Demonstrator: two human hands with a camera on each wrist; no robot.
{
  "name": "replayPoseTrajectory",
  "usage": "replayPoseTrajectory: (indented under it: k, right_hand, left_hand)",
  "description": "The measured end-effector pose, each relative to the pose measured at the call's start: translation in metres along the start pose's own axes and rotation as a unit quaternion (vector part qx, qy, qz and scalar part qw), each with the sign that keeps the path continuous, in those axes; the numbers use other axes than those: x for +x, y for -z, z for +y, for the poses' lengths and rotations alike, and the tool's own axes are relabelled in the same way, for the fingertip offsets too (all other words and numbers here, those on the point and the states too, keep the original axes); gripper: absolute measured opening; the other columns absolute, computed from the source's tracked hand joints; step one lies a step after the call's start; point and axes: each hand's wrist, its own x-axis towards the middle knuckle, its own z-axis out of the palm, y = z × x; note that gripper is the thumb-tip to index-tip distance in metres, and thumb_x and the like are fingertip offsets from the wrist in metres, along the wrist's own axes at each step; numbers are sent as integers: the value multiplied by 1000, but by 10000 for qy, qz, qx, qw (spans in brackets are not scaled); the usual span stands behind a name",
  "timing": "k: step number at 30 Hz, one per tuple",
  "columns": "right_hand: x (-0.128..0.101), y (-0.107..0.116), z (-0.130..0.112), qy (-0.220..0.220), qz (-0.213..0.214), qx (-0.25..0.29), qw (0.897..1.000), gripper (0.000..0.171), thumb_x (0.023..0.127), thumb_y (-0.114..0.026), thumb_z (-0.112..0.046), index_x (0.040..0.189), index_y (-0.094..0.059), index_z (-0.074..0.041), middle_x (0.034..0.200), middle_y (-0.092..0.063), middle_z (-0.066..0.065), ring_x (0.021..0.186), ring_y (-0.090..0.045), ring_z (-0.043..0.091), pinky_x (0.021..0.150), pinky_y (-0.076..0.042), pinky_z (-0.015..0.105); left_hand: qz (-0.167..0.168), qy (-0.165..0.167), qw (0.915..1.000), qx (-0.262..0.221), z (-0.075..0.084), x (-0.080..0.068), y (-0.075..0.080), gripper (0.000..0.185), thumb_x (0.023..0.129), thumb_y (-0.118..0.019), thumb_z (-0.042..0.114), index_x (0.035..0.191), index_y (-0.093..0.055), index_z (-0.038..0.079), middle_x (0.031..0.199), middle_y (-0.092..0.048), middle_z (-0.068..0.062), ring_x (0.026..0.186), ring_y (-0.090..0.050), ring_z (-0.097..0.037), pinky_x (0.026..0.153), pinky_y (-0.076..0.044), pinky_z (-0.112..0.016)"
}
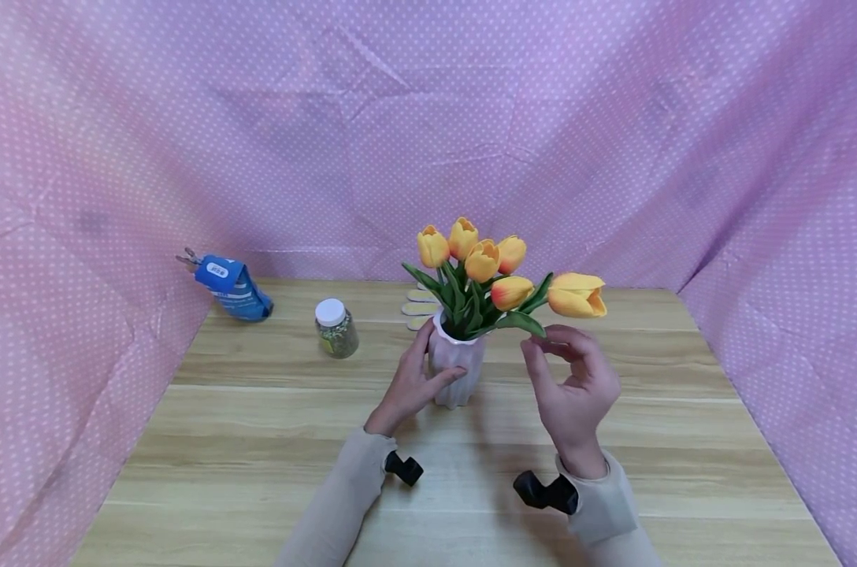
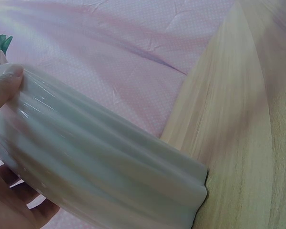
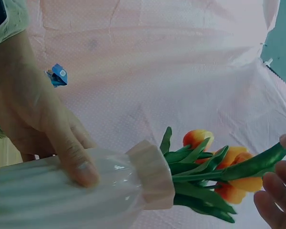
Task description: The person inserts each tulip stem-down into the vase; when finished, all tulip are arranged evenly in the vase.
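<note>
A pale fluted vase point(image 1: 457, 370) stands upright on the table, holding several yellow-orange tulips point(image 1: 484, 261) with green leaves. My left hand point(image 1: 410, 386) grips the vase around its side, thumb across the front; the left wrist view shows that thumb near the rim of the glossy vase point(image 2: 100, 148). To the right of the vase, my right hand point(image 1: 577, 386) pinches the tip of a green leaf point(image 1: 521, 322) between thumb and forefinger. Above that hand, one tulip point(image 1: 577, 295) leans out to the right. In the right wrist view the pinched leaf point(image 3: 255, 163) stretches from the bunch to the fingertips.
A jar point(image 1: 338, 335) with a white lid and greenish contents stands left of the vase. Farther left, a blue packet point(image 1: 235, 290) sits near the table's back corner. Partly hidden behind the vase lie pale, yellow-edged glove fingers point(image 1: 420, 309). Pink dotted cloth point(image 1: 372, 157) surrounds the wooden table point(image 1: 258, 457).
</note>
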Motion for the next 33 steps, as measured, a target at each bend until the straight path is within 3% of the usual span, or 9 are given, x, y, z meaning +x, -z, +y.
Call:
replayPoseTrajectory:
  k: [5, 9, 19, 33]
  right_hand:
    - [4, -7, -6, 606, 284, -322, 9972, 41, 79, -79, -19, 83, -63, 18, 80, -69, 15, 73, -67, 6, 73, -57, 16]
    - [6, -13, -9, 837, 457, -680, 9931, 43, 79, -80, -26, 84, -67, 15, 76, -65, 26, 74, -65, 6, 74, -57, 16]
    - [9, -22, -13, 1030, 830, -998, 9862, 34, 79, -80, -24, 83, -73, 9, 73, -66, 25, 73, -64, 8, 71, -55, 15]
    - [-1, -22, 0, 1484, 126, -715, 9863, 34, 85, -74, -22, 79, -70, 11, 71, -66, 25, 71, -65, 20, 78, -55, 14]
  left_hand:
    - [11, 33, 10000, 0, 0, 0, 0, 85, 83, -75, 36, 150, -23, 37, 155, -37, 6, 144, -36, -20, 119, -29, -54]
    - [9, 78, 10000, -7, 0, -1, 1, 86, 83, -75, 38, 150, -22, 38, 156, -35, 6, 145, -35, -21, 119, -28, -54]
    - [2, 59, 10000, 40, -1, 0, 1, 85, 83, -75, 39, 150, -23, 37, 155, -36, 5, 144, -36, -22, 119, -28, -56]
    - [38, -196, 9998, 80, -1, 1, 1, 86, 83, -76, 32, 150, -23, 36, 154, -38, 3, 143, -38, -20, 118, -31, -53]
